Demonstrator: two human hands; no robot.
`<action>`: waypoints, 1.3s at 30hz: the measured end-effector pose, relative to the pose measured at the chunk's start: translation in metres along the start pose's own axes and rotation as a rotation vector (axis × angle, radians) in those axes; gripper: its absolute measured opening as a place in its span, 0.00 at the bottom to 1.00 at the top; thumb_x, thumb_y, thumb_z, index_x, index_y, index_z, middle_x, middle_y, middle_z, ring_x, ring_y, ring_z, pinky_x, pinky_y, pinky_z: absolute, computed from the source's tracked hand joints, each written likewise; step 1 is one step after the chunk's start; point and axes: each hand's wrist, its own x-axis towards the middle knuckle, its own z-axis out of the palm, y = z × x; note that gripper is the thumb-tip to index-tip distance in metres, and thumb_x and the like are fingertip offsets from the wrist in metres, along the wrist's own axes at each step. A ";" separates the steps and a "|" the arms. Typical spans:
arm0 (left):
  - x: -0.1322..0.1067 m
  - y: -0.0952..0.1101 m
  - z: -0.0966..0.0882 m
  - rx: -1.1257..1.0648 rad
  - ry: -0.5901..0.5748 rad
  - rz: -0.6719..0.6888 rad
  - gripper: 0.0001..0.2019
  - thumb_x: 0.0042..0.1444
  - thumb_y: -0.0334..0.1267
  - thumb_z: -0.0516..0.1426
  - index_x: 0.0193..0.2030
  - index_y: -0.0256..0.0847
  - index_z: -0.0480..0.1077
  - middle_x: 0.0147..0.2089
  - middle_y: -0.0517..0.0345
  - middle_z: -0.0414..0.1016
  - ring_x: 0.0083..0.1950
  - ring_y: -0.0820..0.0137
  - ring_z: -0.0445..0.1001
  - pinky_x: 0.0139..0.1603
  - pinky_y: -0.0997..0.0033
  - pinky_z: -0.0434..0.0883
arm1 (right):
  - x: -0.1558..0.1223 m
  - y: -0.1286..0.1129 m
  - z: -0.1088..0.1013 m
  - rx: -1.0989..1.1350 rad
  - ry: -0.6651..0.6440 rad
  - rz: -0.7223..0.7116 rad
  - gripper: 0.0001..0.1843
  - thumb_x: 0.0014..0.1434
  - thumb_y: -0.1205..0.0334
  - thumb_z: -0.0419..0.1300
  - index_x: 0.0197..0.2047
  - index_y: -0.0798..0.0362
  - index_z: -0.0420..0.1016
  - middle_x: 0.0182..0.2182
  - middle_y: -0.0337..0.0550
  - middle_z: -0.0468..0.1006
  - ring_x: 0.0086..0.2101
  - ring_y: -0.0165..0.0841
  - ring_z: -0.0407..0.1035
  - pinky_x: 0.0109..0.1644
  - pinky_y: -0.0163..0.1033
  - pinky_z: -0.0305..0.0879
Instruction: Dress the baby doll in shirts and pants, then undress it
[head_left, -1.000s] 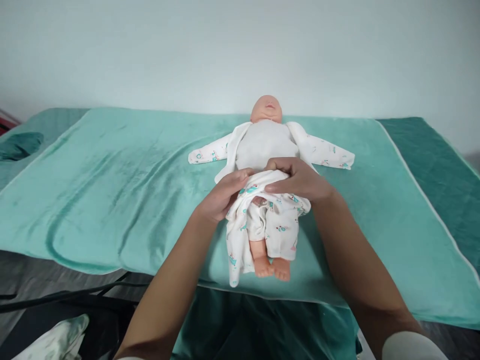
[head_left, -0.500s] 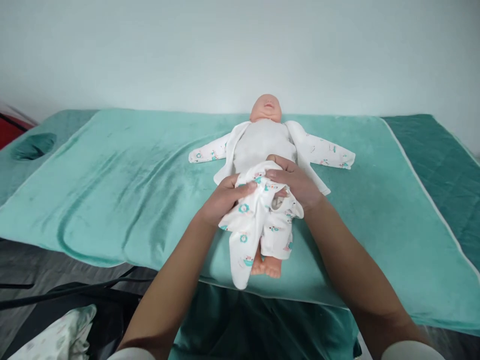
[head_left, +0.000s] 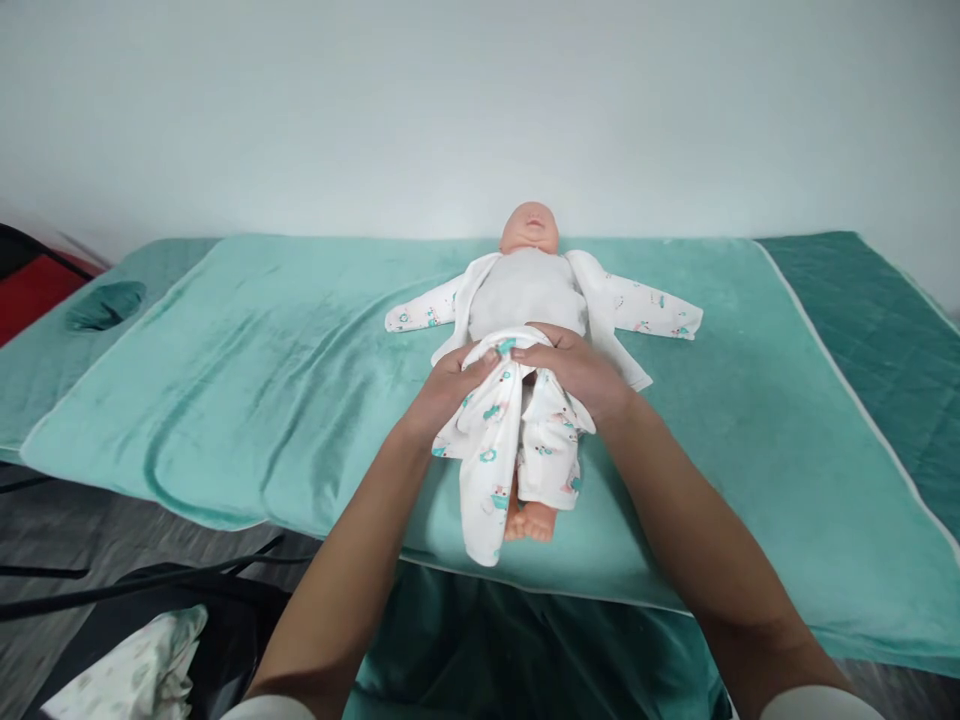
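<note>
A baby doll (head_left: 529,228) lies on its back on a teal blanket (head_left: 285,380), head toward the wall. It wears an open white printed top with both sleeves spread sideways. White printed trousers (head_left: 517,450) cover its legs, and its bare feet stick out near the blanket's front edge. My left hand (head_left: 450,385) grips the trouser waistband on the left side of the doll's belly. My right hand (head_left: 574,365) holds the waistband on the right side. The two hands almost touch at the waist.
A darker green quilted cover (head_left: 870,330) lies under the blanket on the right. A small dark green cloth (head_left: 105,305) sits at the far left. Folded printed fabric (head_left: 135,675) lies low at the bottom left, beside black cables on the floor.
Both hands have drawn the trouser waistband a little higher on the doll's belly and come closer together. The loose trouser leg hangs further over the feet. The view shifted slightly right.
</note>
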 end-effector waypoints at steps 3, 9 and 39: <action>-0.008 0.008 -0.004 0.149 -0.162 -0.091 0.21 0.42 0.49 0.72 0.36 0.35 0.78 0.29 0.59 0.77 0.30 0.70 0.74 0.29 0.75 0.69 | 0.000 0.002 0.000 0.041 0.046 -0.039 0.14 0.50 0.56 0.70 0.32 0.52 0.70 0.25 0.31 0.71 0.25 0.26 0.64 0.29 0.32 0.60; -0.007 0.004 0.005 -0.027 -0.031 -0.054 0.19 0.49 0.50 0.69 0.39 0.36 0.76 0.31 0.56 0.79 0.30 0.69 0.77 0.31 0.72 0.72 | -0.002 0.004 0.001 -0.024 -0.002 -0.105 0.14 0.54 0.53 0.69 0.35 0.52 0.71 0.27 0.32 0.71 0.28 0.26 0.65 0.31 0.31 0.61; -0.180 -0.037 0.086 -0.347 0.480 -0.330 0.21 0.50 0.54 0.66 0.47 0.46 0.78 0.42 0.51 0.81 0.43 0.57 0.78 0.43 0.61 0.73 | -0.009 -0.003 0.006 -1.019 -0.638 -0.026 0.05 0.50 0.61 0.67 0.29 0.54 0.78 0.27 0.36 0.78 0.29 0.30 0.68 0.32 0.35 0.57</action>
